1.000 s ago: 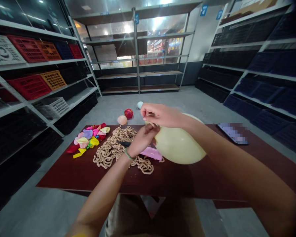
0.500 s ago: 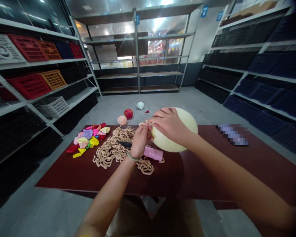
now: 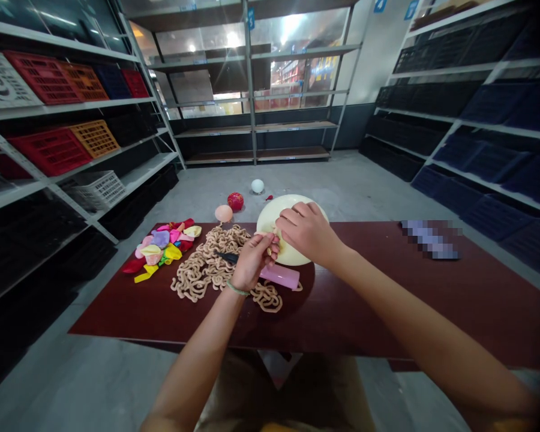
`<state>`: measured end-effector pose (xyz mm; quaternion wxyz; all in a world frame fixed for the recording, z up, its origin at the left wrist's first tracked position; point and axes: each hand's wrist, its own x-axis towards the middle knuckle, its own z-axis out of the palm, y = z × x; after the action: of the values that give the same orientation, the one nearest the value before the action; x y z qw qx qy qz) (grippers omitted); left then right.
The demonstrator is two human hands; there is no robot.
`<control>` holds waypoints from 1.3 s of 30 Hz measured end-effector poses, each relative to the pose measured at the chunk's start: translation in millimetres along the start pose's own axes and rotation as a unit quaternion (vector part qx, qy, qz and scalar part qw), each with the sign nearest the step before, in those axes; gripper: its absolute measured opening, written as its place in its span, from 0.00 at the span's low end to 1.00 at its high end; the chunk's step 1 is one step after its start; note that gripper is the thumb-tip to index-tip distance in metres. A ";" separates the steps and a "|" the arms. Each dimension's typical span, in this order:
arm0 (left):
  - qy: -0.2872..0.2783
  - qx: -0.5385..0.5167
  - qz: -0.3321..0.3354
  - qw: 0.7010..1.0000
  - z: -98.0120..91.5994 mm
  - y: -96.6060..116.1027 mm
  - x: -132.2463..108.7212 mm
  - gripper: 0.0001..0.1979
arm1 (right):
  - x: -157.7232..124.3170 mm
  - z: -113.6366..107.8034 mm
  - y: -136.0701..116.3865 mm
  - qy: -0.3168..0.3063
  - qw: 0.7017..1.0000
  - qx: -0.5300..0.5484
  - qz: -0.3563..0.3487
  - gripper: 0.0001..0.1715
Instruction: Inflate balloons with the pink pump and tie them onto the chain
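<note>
Right hand (image 3: pixel 306 233) — pressed against cream balloon (image 3: pixel 268 215)

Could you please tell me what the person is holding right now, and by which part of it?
The left hand and right hand both hold an inflated cream balloon at its neck end; the right hand's fingers also lie on its body.

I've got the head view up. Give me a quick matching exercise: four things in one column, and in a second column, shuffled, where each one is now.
Things:
1. Large cream balloon
2. Small white balloon
3. Pink plastic tube
4. Heap of uninflated balloons

Places:
A. On the grey floor beyond the table
B. On the dark red table, left of the tan twisted cord
C. Held by the left hand and right hand
D. On the table, right of the left hand

Pairs: 1-C, 2-A, 3-D, 4-B
</note>
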<state>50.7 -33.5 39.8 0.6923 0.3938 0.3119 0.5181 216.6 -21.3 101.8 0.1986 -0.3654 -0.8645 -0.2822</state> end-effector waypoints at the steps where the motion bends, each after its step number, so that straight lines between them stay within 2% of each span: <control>1: 0.000 0.004 -0.009 1.000 -0.6 -0.8 -1.2 0.19 | -1.7 1.6 -1.9 -0.005 1.000 0.003 0.008 0.13; 7: 0.009 0.010 -0.050 0.999 -3.3 -7.1 -6.9 0.18 | -10.2 10.2 -11.1 -0.012 0.998 0.052 0.043 0.14; 13: 0.035 0.007 -0.018 0.999 -8.0 -14.8 -4.9 0.14 | -17.0 11.8 -13.7 -0.011 0.994 0.105 0.017 0.11; 20: -0.052 0.086 -0.054 0.994 -14.3 -11.9 -7.9 0.14 | -20.2 17.2 -11.1 0.008 0.986 0.162 0.031 0.12; 29: -0.062 0.126 -0.061 0.988 -19.4 -7.2 -8.9 0.13 | -18.4 25.2 -13.2 0.032 0.974 0.218 0.060 0.10; 34: -0.085 0.157 -0.055 0.982 -21.2 -5.5 -10.2 0.11 | -19.1 25.6 -13.3 0.044 0.963 0.258 0.061 0.09; 39: -0.073 0.197 -0.050 0.976 -20.0 -6.2 -10.9 0.18 | -18.2 26.7 -13.0 0.046 0.960 0.270 0.058 0.08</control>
<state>33.9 -40.5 24.8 0.6472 0.5432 0.3757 0.3807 215.2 -21.4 67.1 0.3451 -0.3344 -0.8759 -0.0426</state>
